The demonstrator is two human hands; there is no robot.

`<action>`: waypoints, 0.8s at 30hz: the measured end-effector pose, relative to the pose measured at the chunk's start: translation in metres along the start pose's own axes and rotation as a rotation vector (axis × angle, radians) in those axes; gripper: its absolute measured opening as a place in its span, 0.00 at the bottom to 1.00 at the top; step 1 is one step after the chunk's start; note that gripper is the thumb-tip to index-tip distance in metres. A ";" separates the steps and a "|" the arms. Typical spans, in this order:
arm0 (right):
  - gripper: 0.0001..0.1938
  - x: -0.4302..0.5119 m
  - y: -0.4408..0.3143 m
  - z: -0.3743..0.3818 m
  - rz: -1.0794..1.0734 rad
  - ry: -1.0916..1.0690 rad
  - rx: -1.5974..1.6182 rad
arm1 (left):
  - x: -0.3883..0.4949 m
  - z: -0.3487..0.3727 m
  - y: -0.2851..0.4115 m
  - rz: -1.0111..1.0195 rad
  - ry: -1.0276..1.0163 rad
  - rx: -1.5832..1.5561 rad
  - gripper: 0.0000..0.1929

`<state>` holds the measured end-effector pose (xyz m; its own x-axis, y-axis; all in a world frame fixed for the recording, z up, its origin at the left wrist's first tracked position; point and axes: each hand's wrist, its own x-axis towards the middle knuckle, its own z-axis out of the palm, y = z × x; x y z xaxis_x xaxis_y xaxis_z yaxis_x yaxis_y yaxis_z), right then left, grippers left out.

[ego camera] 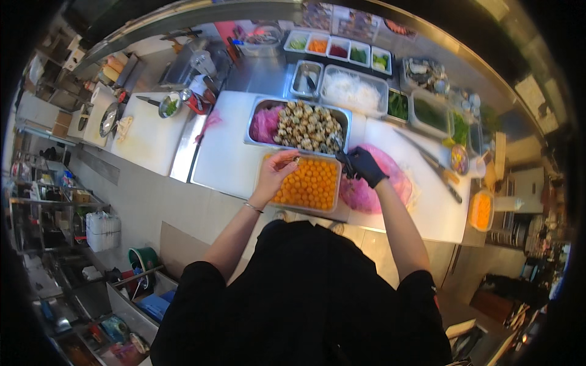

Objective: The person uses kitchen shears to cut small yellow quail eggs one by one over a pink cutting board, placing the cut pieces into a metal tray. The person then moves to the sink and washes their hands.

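My bare left hand [280, 170] is over the left part of a clear plastic tub [339, 185], pinching a small speckled piece, apparently a quail egg or its shell [296, 160]. Round orange-yellow yolks [311, 183] fill the tub. Behind it, a steel tray [254, 110] holds speckled quail eggs [309, 126] and a pink plastic bag [266, 124]. My right hand [364, 165], in a black glove, is bent at the tub's right back corner, near the tray. Its fingertips are dark and blurred, so what they hold cannot be told. Under it lies a large pink bag [382, 194].
Knives [442, 171] lie on the white cutting board [451, 224] at right. Behind the tray stand a tub of white shreds [352, 91], a small steel pan [306, 78] and several vegetable containers [339, 49]. At left are a red can [194, 101] and a steel bowl [170, 105].
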<state>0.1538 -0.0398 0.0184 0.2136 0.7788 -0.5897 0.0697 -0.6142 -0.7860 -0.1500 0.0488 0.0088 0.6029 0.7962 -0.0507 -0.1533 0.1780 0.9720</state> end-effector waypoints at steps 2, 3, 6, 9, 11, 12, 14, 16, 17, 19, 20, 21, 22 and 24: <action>0.25 0.000 -0.002 -0.001 -0.165 0.064 -0.121 | -0.022 -0.001 0.009 0.080 -0.053 0.525 0.19; 0.23 -0.002 -0.003 -0.002 -0.284 0.125 -0.169 | -0.028 -0.002 0.016 0.157 -0.083 0.777 0.19; 0.28 0.001 -0.008 -0.004 -0.265 0.157 -0.323 | -0.035 0.004 0.039 0.228 -0.211 1.158 0.21; 0.25 0.004 -0.013 -0.013 -0.286 0.090 -0.330 | -0.014 0.014 0.067 0.351 -0.226 1.174 0.22; 0.20 0.005 -0.017 -0.023 -0.254 0.061 -0.227 | 0.014 0.030 0.079 0.473 -0.146 1.134 0.22; 0.20 0.001 -0.017 -0.030 -0.283 -0.002 -0.018 | 0.029 0.037 0.083 0.539 -0.071 1.130 0.22; 0.19 -0.007 -0.015 -0.048 -0.276 0.008 0.059 | 0.052 0.057 0.081 0.612 0.000 1.086 0.21; 0.18 -0.013 -0.006 -0.058 -0.277 0.041 0.197 | 0.067 0.089 0.058 0.650 -0.002 1.006 0.20; 0.18 -0.018 0.005 -0.062 -0.261 0.087 0.252 | 0.069 0.108 0.040 0.511 -0.228 1.021 0.19; 0.18 -0.028 0.033 -0.069 -0.293 0.146 0.377 | 0.067 0.147 0.000 0.401 -0.558 1.125 0.17; 0.18 -0.033 0.051 -0.069 -0.289 0.145 0.449 | 0.065 0.160 -0.016 0.412 -0.685 1.230 0.16; 0.19 -0.039 0.070 -0.068 -0.257 0.162 0.519 | 0.065 0.165 -0.029 0.528 -0.673 1.322 0.15; 0.13 -0.045 0.090 -0.068 -0.224 0.167 0.535 | 0.066 0.169 -0.038 0.642 -0.665 1.416 0.15; 0.13 -0.053 0.123 -0.072 -0.193 0.184 0.478 | 0.074 0.175 -0.046 0.672 -0.736 1.587 0.15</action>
<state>0.2211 -0.1659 -0.0341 0.4108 0.8102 -0.4182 -0.3169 -0.3032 -0.8987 0.0392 -0.0018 0.0004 0.9975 0.0427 0.0571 0.0377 -0.9955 0.0873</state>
